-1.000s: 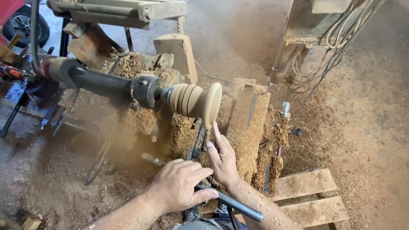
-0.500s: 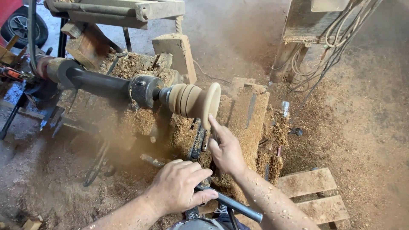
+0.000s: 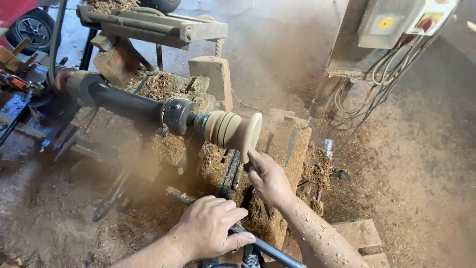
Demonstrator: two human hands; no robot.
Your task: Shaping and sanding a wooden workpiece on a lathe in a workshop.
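Sawdust (image 3: 163, 149) covers the lathe bed and the floor around it, seen from above. A pale wooden piece (image 3: 233, 130) with turned grooves and a wide flared end is mounted sideways on the dark metal shaft (image 3: 126, 101) of the lathe, just above my hands. My left hand (image 3: 210, 228) is curled over a long metal tool handle (image 3: 267, 248) near the bottom edge, its fingers wrapped shut around it. My right hand (image 3: 270, 178) sits just below the flared end of the wooden piece, forefinger stretched up toward its rim and the other fingers bent around the tool; the tool's tip is hidden behind this hand. Wood chips cling to my right forearm. A wooden block (image 3: 213, 79) stands behind the lathe, and a bundle of cables (image 3: 377, 84) hangs at the upper right.
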